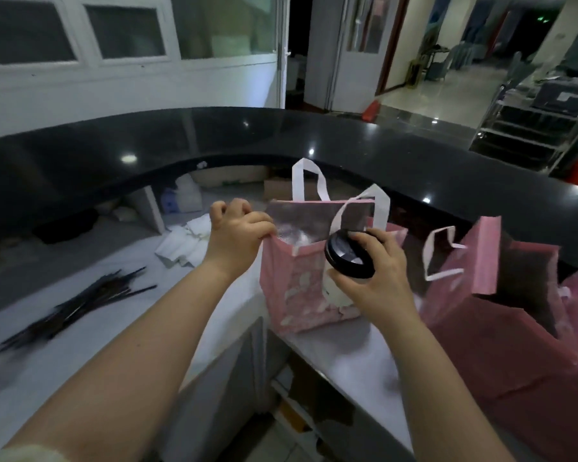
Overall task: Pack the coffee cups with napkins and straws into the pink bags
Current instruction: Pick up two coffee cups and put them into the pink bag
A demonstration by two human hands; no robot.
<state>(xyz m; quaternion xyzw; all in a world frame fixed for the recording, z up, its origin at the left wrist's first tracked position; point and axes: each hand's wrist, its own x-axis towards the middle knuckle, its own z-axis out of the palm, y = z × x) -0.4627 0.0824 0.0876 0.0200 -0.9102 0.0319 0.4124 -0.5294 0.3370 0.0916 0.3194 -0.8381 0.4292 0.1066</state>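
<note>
Snagging risk: our left hand pinches the pink bag only at nine o'clock; our right hand grips the coffee cup.

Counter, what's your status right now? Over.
Left hand pinches rim of pink bag, mouth open. Right hand grips coffee cup at bag mouth. Straws and napkins on the counter, left. White handle close beside cup.

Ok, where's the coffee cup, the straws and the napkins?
coffee cup (349,258), head view, on its black lid.
straws (77,305), head view, middle of the dark bundle.
napkins (182,245), head view, middle of the white pile.
</note>
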